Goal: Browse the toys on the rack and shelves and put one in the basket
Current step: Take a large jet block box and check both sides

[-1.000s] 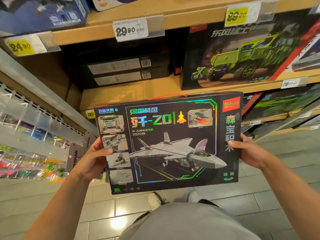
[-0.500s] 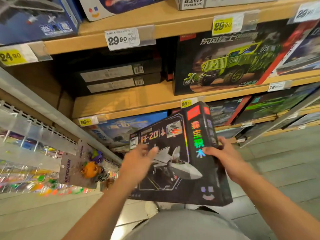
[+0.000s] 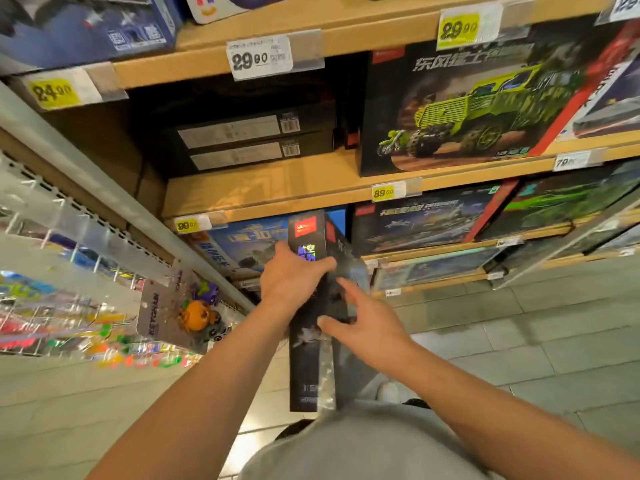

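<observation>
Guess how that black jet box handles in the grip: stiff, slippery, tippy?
Likely stiff: the black jet box keeps straight edges though the left hand grips only its upper part. Possibly slippery: its surface looks glossy and foil-printed. Probably tippy if stood on its narrow edge, being tall and thin. The right hand touches its far face, fingers spread.

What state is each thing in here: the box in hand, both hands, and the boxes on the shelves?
Black jet-fighter toy box: held turned edge-on, narrow side facing the camera.
Left hand: grips the box's upper part, fingers curled over its edge.
Right hand: fingers spread against the box's right face; grip unclear.
Green truck toy box: upright on the wooden shelf.
Two flat black boxes: stacked lying down.
</observation>
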